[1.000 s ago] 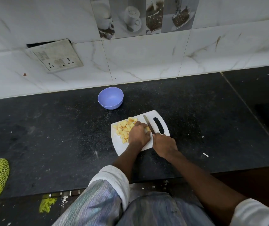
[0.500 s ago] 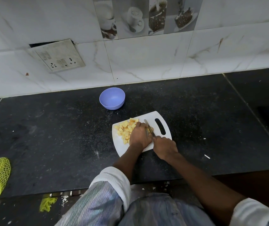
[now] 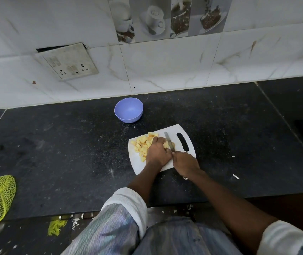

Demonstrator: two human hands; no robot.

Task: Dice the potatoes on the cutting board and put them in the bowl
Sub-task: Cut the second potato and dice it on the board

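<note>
We worked at a black speckled stone counter (image 3: pixel 55 153) under a white marble-look tiled wall (image 3: pixel 165 67). Compared with half a second before, our hands had hardly moved; the knife blade (image 3: pixel 168 141) lay a little lower on the piece. The white plastic cutting board (image 3: pixel 185 137), with rounded corners and a slot handle, lay under both hands. The round lilac bowl (image 3: pixel 128 112) stood beyond our left hand (image 3: pixel 157 152), apart from the board. That hand curled over a potato piece (image 3: pixel 166 145), diced potatoes (image 3: pixel 143 144) just to its left. Our right hand (image 3: pixel 184 163) gripped the knife.
</note>
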